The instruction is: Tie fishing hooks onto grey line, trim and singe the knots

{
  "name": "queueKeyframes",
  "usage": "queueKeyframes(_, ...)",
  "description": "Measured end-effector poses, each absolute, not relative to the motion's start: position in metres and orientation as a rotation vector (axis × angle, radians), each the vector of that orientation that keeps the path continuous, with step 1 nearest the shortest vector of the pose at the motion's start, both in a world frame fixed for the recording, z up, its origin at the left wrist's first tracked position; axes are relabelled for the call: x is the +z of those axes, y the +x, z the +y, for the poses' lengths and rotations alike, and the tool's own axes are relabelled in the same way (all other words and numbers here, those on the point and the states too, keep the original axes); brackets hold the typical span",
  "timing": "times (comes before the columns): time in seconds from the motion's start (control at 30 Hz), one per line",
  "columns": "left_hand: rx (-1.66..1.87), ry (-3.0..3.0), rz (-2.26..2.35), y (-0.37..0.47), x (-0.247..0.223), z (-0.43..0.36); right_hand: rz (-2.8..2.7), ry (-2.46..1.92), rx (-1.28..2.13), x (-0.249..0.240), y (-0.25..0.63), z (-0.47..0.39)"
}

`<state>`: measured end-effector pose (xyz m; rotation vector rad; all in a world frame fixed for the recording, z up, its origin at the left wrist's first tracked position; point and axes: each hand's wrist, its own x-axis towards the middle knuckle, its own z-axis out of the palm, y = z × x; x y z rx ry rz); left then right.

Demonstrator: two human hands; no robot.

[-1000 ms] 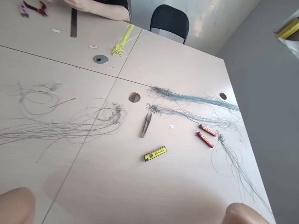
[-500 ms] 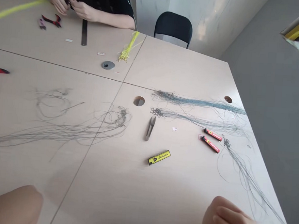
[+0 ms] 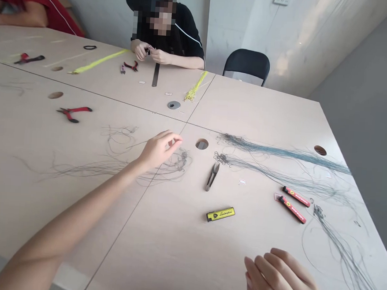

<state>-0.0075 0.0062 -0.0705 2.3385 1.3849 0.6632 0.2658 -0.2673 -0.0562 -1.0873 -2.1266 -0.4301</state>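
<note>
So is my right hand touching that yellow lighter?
Apart. The head view shows it plainly: a strip of bare table separates your right hand from the near edge of the yellow lighter.

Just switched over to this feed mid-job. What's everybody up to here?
The person's left hand is over the hooked end of a loose bundle of thin grey lines; whether it touches them is unclear. The right hand is curled above the near part of the table, with nothing visible in it. The snips and the yellow lighter lie untouched. Across from them, a co-worker's hands hold something small and dark.
</note>
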Motion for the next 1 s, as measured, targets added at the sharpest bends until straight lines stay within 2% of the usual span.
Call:
queueKeyframes(0.13, 0.389, 2.019, 1.34, -0.012, -0.073, 0.037, -2.14, -1.013, -0.438, -0.054, 0.268, -0.26)
queueKeyframes(0.3, 0.223, 1.975, 1.257, -0.012, -0.073, 0.058, -2.149, -1.051, -0.409, -0.058, 0.269, -0.261)
queueKeyframes(0.83, 0.004, 2.055, 1.166, -0.002, -0.056, 0.061, -2.134, -1.09, -0.374, -0.069, 0.269, -0.262)
queueKeyframes(1.0, 0.018, 2.104, 1.143, -0.008, -0.034, 0.045, -2.152, -1.176, -0.1, -0.073, 0.269, -0.25)
